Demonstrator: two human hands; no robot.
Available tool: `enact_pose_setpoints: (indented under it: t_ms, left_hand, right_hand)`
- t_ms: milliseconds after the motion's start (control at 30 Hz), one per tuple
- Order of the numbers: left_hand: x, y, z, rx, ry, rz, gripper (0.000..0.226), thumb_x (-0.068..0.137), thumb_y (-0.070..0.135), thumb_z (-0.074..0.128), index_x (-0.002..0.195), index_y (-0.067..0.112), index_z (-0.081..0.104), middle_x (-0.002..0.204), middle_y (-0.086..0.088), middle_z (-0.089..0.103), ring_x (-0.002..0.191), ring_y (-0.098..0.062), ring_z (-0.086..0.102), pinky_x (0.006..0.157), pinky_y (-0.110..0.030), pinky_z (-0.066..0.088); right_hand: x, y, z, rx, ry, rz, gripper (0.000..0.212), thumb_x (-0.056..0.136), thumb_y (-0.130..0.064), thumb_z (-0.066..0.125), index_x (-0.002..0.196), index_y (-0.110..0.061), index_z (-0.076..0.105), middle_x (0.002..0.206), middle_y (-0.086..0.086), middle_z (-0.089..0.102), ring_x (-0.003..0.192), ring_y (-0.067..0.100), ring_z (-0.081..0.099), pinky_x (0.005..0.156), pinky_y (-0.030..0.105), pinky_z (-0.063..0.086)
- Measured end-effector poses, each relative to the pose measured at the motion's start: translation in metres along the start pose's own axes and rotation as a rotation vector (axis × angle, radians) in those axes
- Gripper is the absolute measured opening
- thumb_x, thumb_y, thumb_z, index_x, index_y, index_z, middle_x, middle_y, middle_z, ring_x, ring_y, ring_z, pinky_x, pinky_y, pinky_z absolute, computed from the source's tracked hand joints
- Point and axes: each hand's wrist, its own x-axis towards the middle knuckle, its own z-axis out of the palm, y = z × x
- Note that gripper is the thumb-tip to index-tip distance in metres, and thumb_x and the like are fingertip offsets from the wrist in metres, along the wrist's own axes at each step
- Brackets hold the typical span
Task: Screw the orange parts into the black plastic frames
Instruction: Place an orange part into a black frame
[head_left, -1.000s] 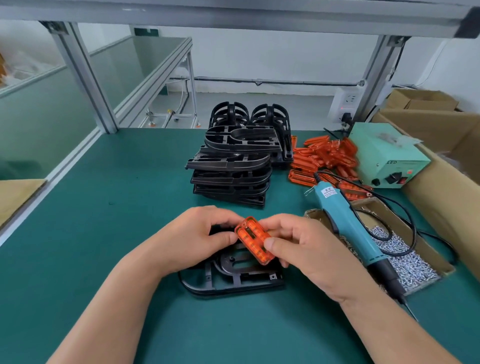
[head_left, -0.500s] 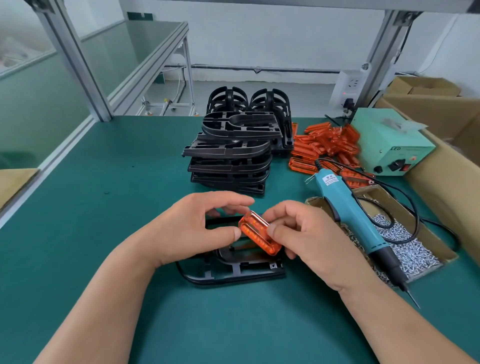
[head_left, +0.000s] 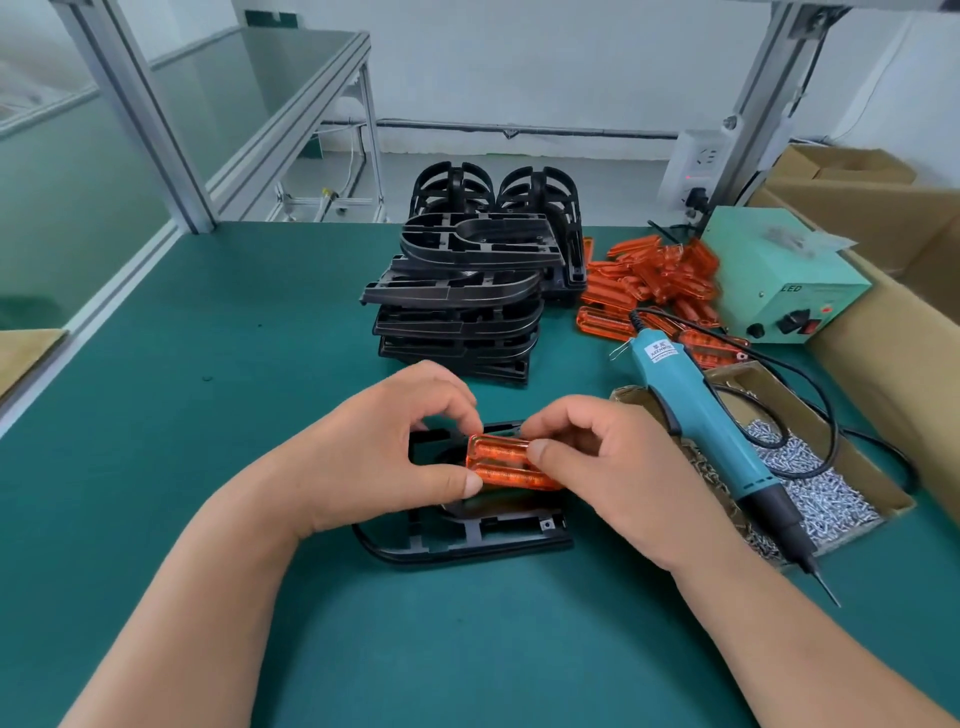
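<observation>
One orange part (head_left: 501, 461), a ribbed translucent strip, is held flat just above a black plastic frame (head_left: 467, 540) lying on the green mat. My left hand (head_left: 384, 457) pinches its left end between thumb and fingers. My right hand (head_left: 613, 467) pinches its right end the same way. Both hands cover much of the frame's upper half. A stack of black frames (head_left: 457, 296) stands behind, and a pile of orange parts (head_left: 654, 280) lies to its right.
A blue electric screwdriver (head_left: 711, 431) lies across a cardboard tray of silver screws (head_left: 810, 483) at my right. A mint-green power box (head_left: 784, 275) and cardboard boxes (head_left: 893, 291) line the right side. Aluminium posts (head_left: 140, 114) frame the bench.
The orange part has turned from tilted on edge to lying flat and level over the frame. Both hands kept hold of it and moved slightly lower.
</observation>
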Motion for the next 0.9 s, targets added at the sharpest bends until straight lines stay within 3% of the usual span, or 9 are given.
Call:
enact_pose_setpoints:
  t_ms: [100,233,367,433,533,667,900]
  left_hand:
    - [-0.001,-0.001,0.002,0.008,-0.021,-0.026,0.027,0.08,0.052,0.075,0.104,0.042,0.068,0.121,0.021,0.062,0.121,-0.006,0.059,0.106,-0.038,0.046]
    - [0.001,0.0,0.006,0.038,-0.01,-0.029,0.015,0.089,0.038,0.075,0.099,0.04,0.065,0.114,0.019,0.062,0.113,-0.007,0.06,0.101,-0.039,0.047]
    - [0.002,-0.002,0.01,0.057,0.028,-0.083,0.026,0.09,0.035,0.076,0.109,0.043,0.059,0.111,0.025,0.063,0.112,0.002,0.058,0.096,-0.025,0.046]
    - [0.002,-0.002,0.012,0.064,0.026,-0.091,0.039,0.09,0.034,0.076,0.123,0.044,0.058,0.119,0.03,0.061,0.119,0.01,0.054,0.101,-0.017,0.042]
    - [0.003,0.0,0.012,0.123,0.001,-0.065,0.052,0.091,0.034,0.075,0.139,0.038,0.057,0.126,0.029,0.056,0.123,0.011,0.051,0.106,-0.015,0.039]
    - [0.004,0.003,0.01,0.165,-0.012,-0.042,0.047,0.091,0.038,0.074,0.135,0.037,0.06,0.119,0.027,0.055,0.118,0.008,0.052,0.102,-0.015,0.041]
    - [0.006,0.005,0.013,0.159,0.008,-0.055,0.045,0.088,0.038,0.08,0.129,0.037,0.063,0.116,0.023,0.058,0.114,0.005,0.054,0.1,-0.02,0.044]
  right_hand:
    - [0.0,-0.003,0.006,-0.167,0.035,-0.052,0.011,0.095,-0.025,0.077,0.092,-0.035,0.073,0.093,-0.021,0.069,0.088,0.003,0.065,0.07,0.015,0.042]
    - [-0.003,-0.006,0.011,-0.282,0.062,-0.13,0.011,0.096,-0.027,0.075,0.092,-0.036,0.07,0.092,-0.018,0.064,0.094,0.003,0.06,0.074,0.018,0.041]
    - [-0.002,-0.008,0.015,-0.377,0.088,-0.192,0.007,0.097,-0.026,0.073,0.094,-0.033,0.071,0.091,-0.016,0.062,0.096,0.005,0.052,0.083,0.031,0.043]
    - [-0.001,-0.009,0.017,-0.37,0.079,-0.191,0.006,0.097,-0.026,0.072,0.095,-0.032,0.072,0.092,-0.014,0.06,0.096,0.006,0.053,0.084,0.034,0.044]
    - [-0.001,-0.009,0.019,-0.364,0.071,-0.178,0.006,0.098,-0.026,0.072,0.097,-0.032,0.071,0.098,-0.014,0.053,0.093,0.005,0.053,0.08,0.028,0.043]
    - [0.001,-0.009,0.021,-0.373,0.073,-0.139,0.01,0.096,-0.031,0.072,0.093,-0.034,0.063,0.096,-0.016,0.049,0.089,0.003,0.053,0.076,0.024,0.041]
    - [-0.002,-0.007,0.007,-0.27,0.053,-0.089,0.007,0.099,-0.028,0.068,0.097,-0.034,0.068,0.094,-0.015,0.058,0.095,0.002,0.058,0.078,0.018,0.042]
